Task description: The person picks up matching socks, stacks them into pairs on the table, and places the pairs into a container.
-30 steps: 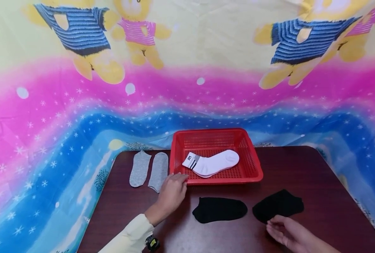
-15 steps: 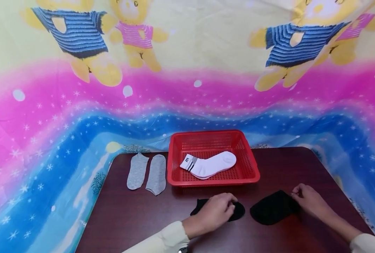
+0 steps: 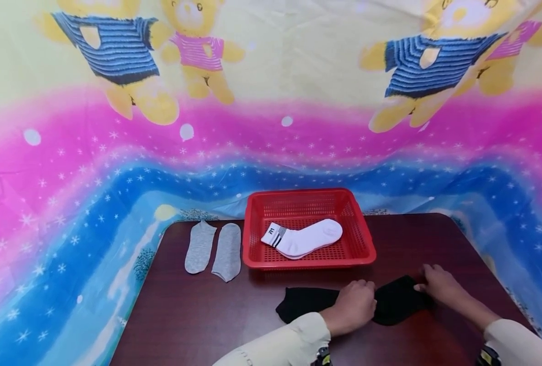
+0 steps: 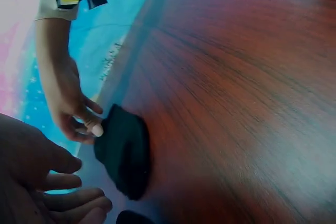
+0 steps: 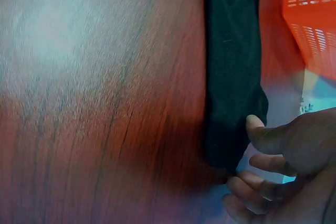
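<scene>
Two black ankle socks lie on the table in front of the basket. My right hand (image 3: 442,287) is at the outer end of the right black sock (image 3: 399,302), its thumb on the edge and its fingers curled beside it, pinching that end. In the right wrist view the sock (image 5: 231,72) stretches away from the thumb. My left hand (image 3: 353,305) hovers over the inner ends of both socks, covering part of the left black sock (image 3: 305,302). Loosely bent and holding nothing, its fingers show beside the right sock (image 4: 123,150) in the left wrist view.
A red plastic basket (image 3: 309,264) stands at the back of the dark wooden table (image 3: 184,315), with white striped-cuff socks (image 3: 307,239) inside. Left of it lie two grey ankle socks (image 3: 227,251), side by side. A cartoon bear cloth (image 3: 289,112) hangs behind the table.
My left hand has come from the basket's front corner, across the left black sock, to the gap between the socks. My right hand has gone from the right sock's near edge to its outer end.
</scene>
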{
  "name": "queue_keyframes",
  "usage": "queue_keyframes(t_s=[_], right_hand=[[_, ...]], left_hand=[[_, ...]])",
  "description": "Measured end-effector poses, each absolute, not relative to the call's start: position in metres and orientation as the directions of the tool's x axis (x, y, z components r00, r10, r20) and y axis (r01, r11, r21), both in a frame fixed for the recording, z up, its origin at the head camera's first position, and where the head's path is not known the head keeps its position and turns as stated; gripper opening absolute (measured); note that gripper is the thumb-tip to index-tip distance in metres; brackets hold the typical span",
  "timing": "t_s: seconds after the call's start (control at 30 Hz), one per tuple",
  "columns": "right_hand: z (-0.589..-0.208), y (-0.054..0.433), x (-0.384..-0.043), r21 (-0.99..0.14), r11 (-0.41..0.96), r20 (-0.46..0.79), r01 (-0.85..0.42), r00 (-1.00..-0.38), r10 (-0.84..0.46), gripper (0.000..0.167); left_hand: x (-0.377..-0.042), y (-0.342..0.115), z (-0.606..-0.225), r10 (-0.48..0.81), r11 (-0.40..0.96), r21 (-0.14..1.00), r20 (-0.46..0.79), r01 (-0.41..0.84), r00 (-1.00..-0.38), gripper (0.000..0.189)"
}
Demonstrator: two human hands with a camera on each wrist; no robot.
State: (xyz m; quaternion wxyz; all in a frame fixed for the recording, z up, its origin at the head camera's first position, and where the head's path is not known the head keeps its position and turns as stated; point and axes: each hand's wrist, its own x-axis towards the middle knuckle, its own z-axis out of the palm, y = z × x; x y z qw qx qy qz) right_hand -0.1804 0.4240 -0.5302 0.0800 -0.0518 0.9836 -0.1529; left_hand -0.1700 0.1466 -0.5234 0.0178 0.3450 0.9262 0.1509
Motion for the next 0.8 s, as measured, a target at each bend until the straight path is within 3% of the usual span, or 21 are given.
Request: queue_keyframes(t_s=[0.37,0.5,0.8], right_hand=[[-0.538,0.430,-0.186,-0.364,0.928,-0.143,-0.076,-0.980,-0.136,0.024],[-0.540,0.432,-0.186,-0.363,0.927,-0.116,-0.091,-0.983,-0.142,0.022],[-0.542,0.428,-0.182,-0.432,0.898,-0.118,-0.081,-0.982,-0.145,0.019]], left_hand=[[-0.157,0.187,-0.534,0.571,0.820,0.066,-0.046,0.568,-0.819,0.026],[-0.155,0.197,-0.540,0.504,0.863,-0.034,-0.022,0.504,-0.863,0.032],[-0.164,0.205,-0.551,0.423,0.906,-0.027,0.027,0.422,-0.906,0.043]])
